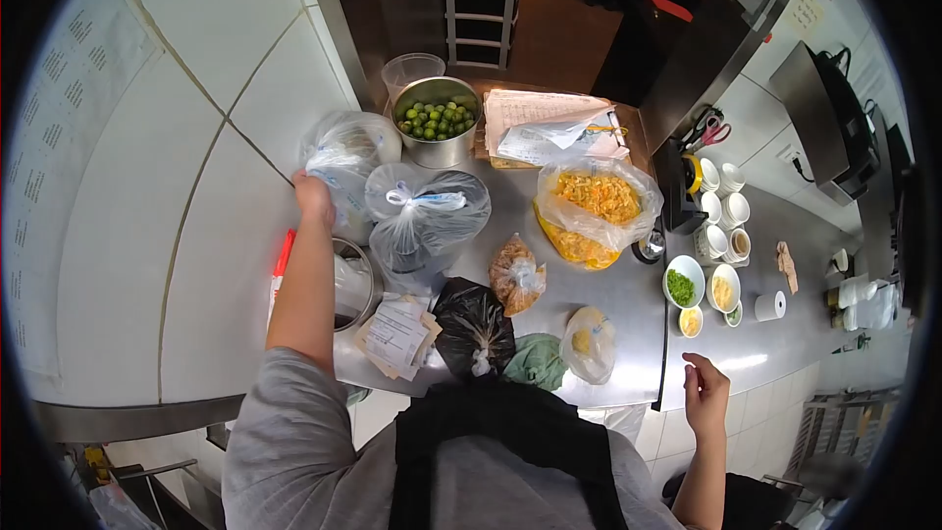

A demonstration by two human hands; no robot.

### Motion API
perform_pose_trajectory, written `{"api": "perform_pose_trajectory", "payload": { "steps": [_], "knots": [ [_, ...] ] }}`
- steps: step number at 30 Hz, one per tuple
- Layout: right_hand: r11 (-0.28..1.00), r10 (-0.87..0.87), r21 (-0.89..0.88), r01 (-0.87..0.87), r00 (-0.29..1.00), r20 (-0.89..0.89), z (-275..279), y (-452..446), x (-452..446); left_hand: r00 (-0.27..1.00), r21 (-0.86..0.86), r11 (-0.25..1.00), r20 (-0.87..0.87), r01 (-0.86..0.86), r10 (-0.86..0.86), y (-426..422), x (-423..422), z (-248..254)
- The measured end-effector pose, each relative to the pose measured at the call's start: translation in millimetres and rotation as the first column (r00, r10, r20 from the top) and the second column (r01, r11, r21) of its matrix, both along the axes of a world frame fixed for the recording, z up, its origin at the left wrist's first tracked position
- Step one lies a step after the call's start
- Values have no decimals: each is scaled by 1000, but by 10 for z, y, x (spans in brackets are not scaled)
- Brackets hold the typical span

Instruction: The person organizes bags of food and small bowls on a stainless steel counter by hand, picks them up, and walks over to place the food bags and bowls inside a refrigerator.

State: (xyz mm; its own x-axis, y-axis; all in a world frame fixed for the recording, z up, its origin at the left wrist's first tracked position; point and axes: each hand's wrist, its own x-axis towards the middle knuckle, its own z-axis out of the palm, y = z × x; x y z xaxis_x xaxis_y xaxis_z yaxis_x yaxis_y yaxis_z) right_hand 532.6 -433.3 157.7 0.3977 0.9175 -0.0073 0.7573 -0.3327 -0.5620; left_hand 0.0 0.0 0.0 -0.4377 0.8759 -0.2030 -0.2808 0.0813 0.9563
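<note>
On a clock face centred on the steel table [628,306], with twelve at the far side, the left hand [314,198] is between nine and ten o'clock, touching the outer side of one clear plastic bag [348,149]; I cannot tell how firmly it grips. The two hands are well apart.

At eight o'clock is one round metal container [373,296], and at seven one pile of paper slips [397,334]. Just right of the clear plastic bag sits one knotted bag [417,226], its contents dark. Toward eleven are one clear tub [412,67] and one metal pot [439,152] of green citrus fruits, too many to count.

One black bag [476,324] lies at six, one green bag [537,361] at five. Slightly right of centre is one small bag of brown food [514,277]; between four and five, one small bag with yellowish contents [589,345]. One clipboard with papers [556,128] is at one, and one large bag of orange-yellow shredded food [597,204] between two and three.

Farther right, white cups [734,209] cluster around three, at least six visible. Just past three are four small bowls [684,282], two larger and two smaller, then one white paper roll [770,306]. The right hand [705,395] is at four, raised by the near edge, fingers loosely curled, holding nothing.
</note>
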Motion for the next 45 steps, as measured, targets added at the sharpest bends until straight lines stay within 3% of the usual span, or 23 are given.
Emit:
{"api": "perform_pose_trajectory", "payload": {
  "steps": [3, 4, 5, 6, 8, 9, 11, 12, 14, 15, 19, 20, 25, 27, 28, 30, 31, 33, 35, 37, 38, 40, 45],
  "knots": [
    [995, 55, 82, -52, 998, -35, -92, 20, -37, 989, 45, 991, 87, -127, 123, -114, 100, 242],
    [996, 24, 86, -19, 998, -63, -67, -19, -28, 805, 197, 977, -566, -79, 179, -186, 53, 219],
    [997, -10, 81, 19, 995, -102, -65, -86, -49, 229, 271, 961, -940, 60, 251, -290, -11, 201],
    [997, -16, 73, 25, 993, -113, -87, -170, -62, 220, 263, 962, -945, 68, 243, -471, -16, 306],
    [991, -59, 112, 73, 991, -120, -162, -283, -15, -134, 100, 985, -984, 139, 118, -770, 98, 647],
    [990, -68, 110, 82, 990, -127, -193, -318, -4, -139, 97, 984, -983, 149, 118, -769, 103, 638],
    [992, -95, 74, 102, 991, -92, -255, -383, 7, 141, -219, 967, -961, 128, -236, -753, 96, 539],
    [991, -106, 68, 114, 989, -101, -287, -402, 11, 129, -226, 965, -961, 137, -243, -669, 136, 323],
    [998, -33, 45, 33, 999, 4, -354, -400, 2, 35, 85, 993, -995, -84, 88, -442, 285, -99],
    [997, -25, 69, 24, 1000, 17, -381, -383, -39, 23, 76, 995, -997, -68, 78, -363, 269, -76],
    [998, 19, 58, -19, 1000, 10, -484, -381, -151, 281, -260, 961, -933, -93, -225, -69, -52, 176],
    [998, 33, 61, -32, 999, -3, -507, -376, -174, 376, -401, 913, -860, -76, -346, -12, -131, 215],
    [999, 35, 1, -35, 997, -68, -765, -472, -269, 489, -303, 952, -835, -29, -251, -53, -199, 222],
    [999, 44, -1, -45, 995, -84, -814, -494, -229, 638, -532, 784, -491, 320, -594, -463, 110, 921],
    [999, 26, 21, -25, 996, -88, -853, -517, -187, 635, -530, 787, -499, 315, -590, -518, 120, 1116],
    [998, -15, 65, 22, 994, -107, -894, -512, -143, 122, -844, 524, -511, 119, -851, -615, 132, 1429],
    [999, -26, 19, 28, 994, -106, -857, -480, -118, 119, -844, 525, -513, 112, -850, -786, 219, 1588],
    [1000, -6, 16, 7, 996, -86, -835, -379, -90, 272, -313, 857, -854, 410, -443, -1258, 618, 1783],
    [999, 36, 14, -36, 997, -73, -839, -233, -105, 161, -94, 776, -956, 624, -245, -1493, 961, 1790],
    [997, 78, 10, -77, 995, -58, -904, -142, -111, -8, -178, 693, -970, 699, -241, -1713, 1358, 1874],
    [990, 143, 11, -143, 989, -32, -971, -92, -105, -6, -176, 695, -971, 698, -240, -1756, 1462, 1865],
    [978, 203, -42, -204, 979, -31, -1021, -28, -92, -88, -387, 735, -907, 556, -411, -1763, 1600, 1871],
    [981, 194, 0, -194, 981, -31, -1449, -121, -1, 14, -201, 702, -958, 683, -288, -1417, 1485, 1690]
  ]
}}
